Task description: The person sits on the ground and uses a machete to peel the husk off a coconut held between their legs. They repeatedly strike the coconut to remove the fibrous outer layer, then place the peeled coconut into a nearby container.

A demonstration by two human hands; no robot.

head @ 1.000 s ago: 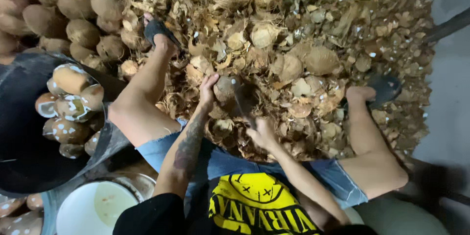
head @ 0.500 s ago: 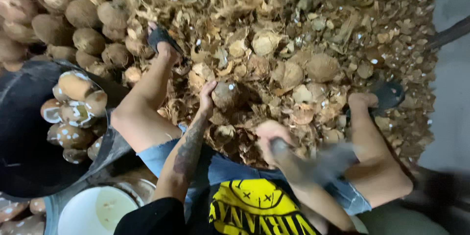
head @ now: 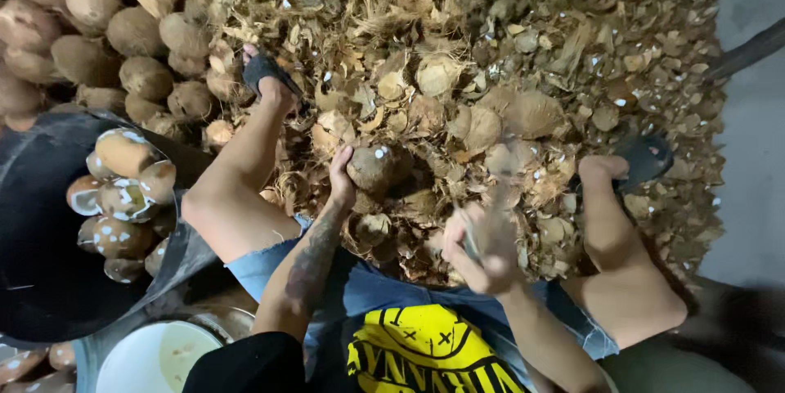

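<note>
My left hand (head: 341, 179) grips a brown coconut (head: 374, 168) and holds it over the heap of husk and shell bits (head: 507, 58) between my legs. My right hand (head: 482, 247) is blurred with motion, raised near my lap and closed on the handle of a chopping blade (head: 499, 197), which is too smeared to make out clearly. My bare legs spread to either side, feet in dark sandals (head: 266, 70) resting on the husk pile.
A dark tub (head: 49, 278) at the left holds several partly peeled coconuts (head: 123, 188). Whole brown coconuts (head: 90, 25) are stacked at the upper left. A white bowl (head: 155, 356) sits at the bottom left. A grey floor strip (head: 752, 197) runs along the right.
My right hand drew back from the coconut toward my lap, then swung up again with the blade. My left hand kept holding the coconut in place.
</note>
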